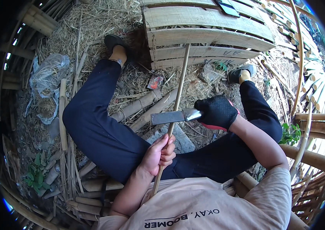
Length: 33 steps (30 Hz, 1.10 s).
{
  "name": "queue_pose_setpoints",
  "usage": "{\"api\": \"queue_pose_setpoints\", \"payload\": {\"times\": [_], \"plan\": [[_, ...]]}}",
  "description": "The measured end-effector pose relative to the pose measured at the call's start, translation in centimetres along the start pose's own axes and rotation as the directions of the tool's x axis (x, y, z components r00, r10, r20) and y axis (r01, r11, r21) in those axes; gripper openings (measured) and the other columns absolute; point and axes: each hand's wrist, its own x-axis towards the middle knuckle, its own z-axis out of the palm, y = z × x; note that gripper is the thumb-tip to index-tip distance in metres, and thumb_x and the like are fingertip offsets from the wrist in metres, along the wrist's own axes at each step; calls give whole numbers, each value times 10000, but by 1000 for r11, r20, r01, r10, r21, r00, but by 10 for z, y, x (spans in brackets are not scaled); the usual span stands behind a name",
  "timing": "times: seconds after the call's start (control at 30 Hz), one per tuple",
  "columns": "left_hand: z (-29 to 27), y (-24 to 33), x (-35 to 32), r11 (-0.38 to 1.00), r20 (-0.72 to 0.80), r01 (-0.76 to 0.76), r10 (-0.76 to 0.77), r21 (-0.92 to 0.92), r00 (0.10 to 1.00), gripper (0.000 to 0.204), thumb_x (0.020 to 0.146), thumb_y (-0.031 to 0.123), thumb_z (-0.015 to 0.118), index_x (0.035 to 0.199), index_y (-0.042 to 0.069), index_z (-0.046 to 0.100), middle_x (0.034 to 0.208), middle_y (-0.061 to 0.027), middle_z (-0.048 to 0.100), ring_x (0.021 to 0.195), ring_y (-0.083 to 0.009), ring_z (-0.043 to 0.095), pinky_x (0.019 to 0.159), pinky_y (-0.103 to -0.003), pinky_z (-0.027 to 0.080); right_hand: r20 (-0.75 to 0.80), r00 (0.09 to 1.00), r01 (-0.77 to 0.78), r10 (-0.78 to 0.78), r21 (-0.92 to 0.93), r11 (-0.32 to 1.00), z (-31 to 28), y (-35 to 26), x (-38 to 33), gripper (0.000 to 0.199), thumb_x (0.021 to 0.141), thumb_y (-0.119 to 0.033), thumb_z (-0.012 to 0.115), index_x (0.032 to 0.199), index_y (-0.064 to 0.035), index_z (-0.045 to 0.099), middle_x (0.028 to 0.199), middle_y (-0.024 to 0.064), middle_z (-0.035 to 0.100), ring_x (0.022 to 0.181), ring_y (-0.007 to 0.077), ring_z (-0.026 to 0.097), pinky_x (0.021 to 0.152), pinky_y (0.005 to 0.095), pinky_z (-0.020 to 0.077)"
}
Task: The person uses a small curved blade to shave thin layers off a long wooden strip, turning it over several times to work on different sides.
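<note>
Sitting w/ legs spread, knees bent. Left hand (160,153) bare, fist closing tight, forearm angling up. Right hand (216,112) gloved, gripping, elbow bending out.

Knife (172,117) handle hidden inside gloved right hand (216,112); bamboo strip (174,111) base behind shirt.

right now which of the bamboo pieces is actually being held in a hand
The thin bamboo strip, gripped by the bare left hand with the cleaver across it; the thicker bamboo poles lie untouched on the ground.

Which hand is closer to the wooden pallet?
The right hand, gloved and gripping the knife, sits further up the bamboo stick towards the pallet. The left hand holds the stick lower, nearer the body.
</note>
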Motion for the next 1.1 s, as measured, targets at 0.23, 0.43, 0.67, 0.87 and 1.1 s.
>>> {"api": "queue_pose_setpoints", "payload": {"times": [0.23,0.43,0.67,0.87,1.1], "plan": [[3,-4,-1,992,-81,13,-3,126,997,270,1126,361,363,972,153,438,612,73,244,451,-18,193,363,-187,147,41,962,-273,272,16,962,18,38,18,263,860,-350,673,970,-120,738,901,192,730,873,397,711,803,481,558],[-1,0,1,996,-52,28,-24,80,998,279,1123,365,373,954,153,439,609,79,238,456,-19,189,373,-196,145,-87,849,-518,521,49,854,3,112,34,363,837,-369,652,1031,-86,767,987,232,730,924,408,712,859,477,560],[4,0,4,997,-61,20,-15,78,998,275,1120,358,383,955,146,441,599,81,237,448,-17,200,357,-190,162,40,906,-416,421,256,872,-10,56,18,462,828,-441,698,1057,-42,742,960,235,730,931,415,703,873,457,543],[-1,-1,3,999,-34,37,-36,26,999,281,1120,365,381,956,146,447,609,80,241,457,-20,195,365,-193,154,331,904,-350,271,208,913,-17,4,7,496,795,-465,711,1083,-64,754,1025,232,733,966,390,708,888,441,545],[-1,-5,6,990,-59,13,-4,141,998,291,1120,374,387,954,144,450,615,82,234,465,-19,193,376,-195,151,313,918,-290,243,112,951,-4,2,7,419,773,-424,689,1026,-101,774,991,212,738,935,392,710,862,451,558]]}}
